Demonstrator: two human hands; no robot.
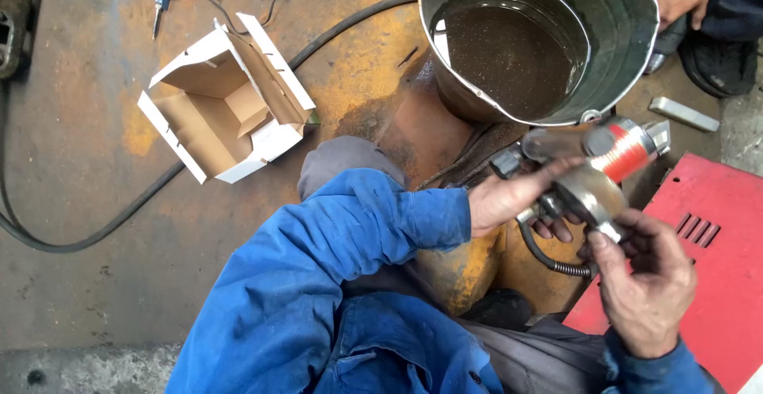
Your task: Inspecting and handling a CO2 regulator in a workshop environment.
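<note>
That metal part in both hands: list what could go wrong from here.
1. The metal part is held above the floor by the left hand and right hand fingertips; looking oily, it might slip and drop.
2. The bucket of dark liquid stands close beside it; a knock could spill it.
3. The black hose curving across the floor might trip someone.

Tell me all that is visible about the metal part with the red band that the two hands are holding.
The metal part looks like grey cast metal, worn and oily, with a cylindrical end wrapped in a red band and a small bracket at its tip. It is held tilted in the air, beside the steel bucket of dark liquid. The left hand grips it from below; the right hand touches its lower end with the fingertips.
</note>
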